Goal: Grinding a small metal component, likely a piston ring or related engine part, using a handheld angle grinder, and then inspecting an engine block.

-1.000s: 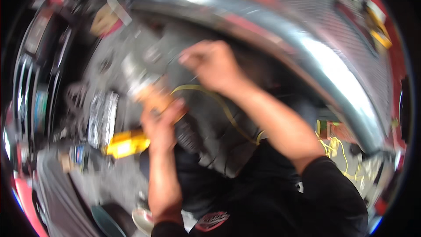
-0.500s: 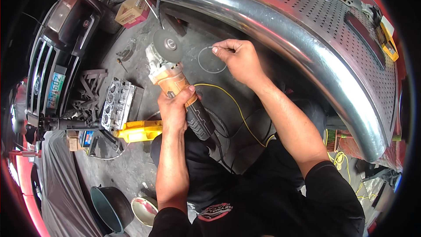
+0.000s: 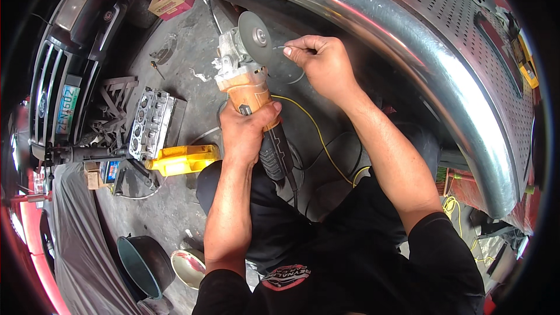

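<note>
Head view: the left hand [image 3: 248, 128] is wrapped around the body of an orange-and-black angle grinder [image 3: 248, 90], which is near the centre of the frame, its grey disc [image 3: 251, 38] toward the top. The right hand [image 3: 326, 67], just right of the disc, pinches a thin ring [image 3: 297, 80] between thumb and forefinger; if the ring touches the disc, I cannot tell. Farther out, a yellow container [image 3: 184, 160] and an engine cylinder head [image 3: 153, 123] lie left of centre, and a perforated workbench [image 3: 431, 9] curves across the upper right.
</note>
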Demonstrator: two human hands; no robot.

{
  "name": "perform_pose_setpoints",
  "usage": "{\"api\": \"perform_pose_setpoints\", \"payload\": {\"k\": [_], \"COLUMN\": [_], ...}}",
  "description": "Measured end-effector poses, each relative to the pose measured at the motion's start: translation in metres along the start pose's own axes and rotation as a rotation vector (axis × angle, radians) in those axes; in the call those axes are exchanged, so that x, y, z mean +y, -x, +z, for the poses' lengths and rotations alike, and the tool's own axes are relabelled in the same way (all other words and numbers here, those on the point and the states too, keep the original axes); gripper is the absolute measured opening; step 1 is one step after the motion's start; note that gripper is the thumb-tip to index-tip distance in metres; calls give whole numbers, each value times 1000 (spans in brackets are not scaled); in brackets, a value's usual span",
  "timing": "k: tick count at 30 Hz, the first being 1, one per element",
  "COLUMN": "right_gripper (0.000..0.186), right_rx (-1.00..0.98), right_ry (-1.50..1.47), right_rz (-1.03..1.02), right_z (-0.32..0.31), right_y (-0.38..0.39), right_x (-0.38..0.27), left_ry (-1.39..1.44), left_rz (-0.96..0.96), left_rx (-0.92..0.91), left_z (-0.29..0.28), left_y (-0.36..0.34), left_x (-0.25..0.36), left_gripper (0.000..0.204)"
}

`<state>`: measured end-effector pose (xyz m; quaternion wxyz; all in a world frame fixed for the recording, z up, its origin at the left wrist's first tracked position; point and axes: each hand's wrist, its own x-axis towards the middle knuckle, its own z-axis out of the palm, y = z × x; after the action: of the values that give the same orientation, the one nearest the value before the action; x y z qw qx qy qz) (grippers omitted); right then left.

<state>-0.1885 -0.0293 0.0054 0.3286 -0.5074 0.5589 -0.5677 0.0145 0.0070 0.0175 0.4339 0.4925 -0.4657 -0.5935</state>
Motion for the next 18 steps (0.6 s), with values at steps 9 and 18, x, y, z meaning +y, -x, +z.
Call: {"api": "perform_pose_setpoints", "payload": {"k": [9,18], "right_gripper": [26,33], "right_rx": [-317,-647], "right_ry": [-529,-987], "right_rz": [312,280], "right_z": [-7,50], "right_y": [-2,26], "right_x": [21,39], "left_ry": [74,568], "left_rz": [120,-21], "left_rx": [15,-183], "left_z": [-30,-49], "left_y": [-9,-6], "left_x": [8,0], "left_gripper": [34,44]}}
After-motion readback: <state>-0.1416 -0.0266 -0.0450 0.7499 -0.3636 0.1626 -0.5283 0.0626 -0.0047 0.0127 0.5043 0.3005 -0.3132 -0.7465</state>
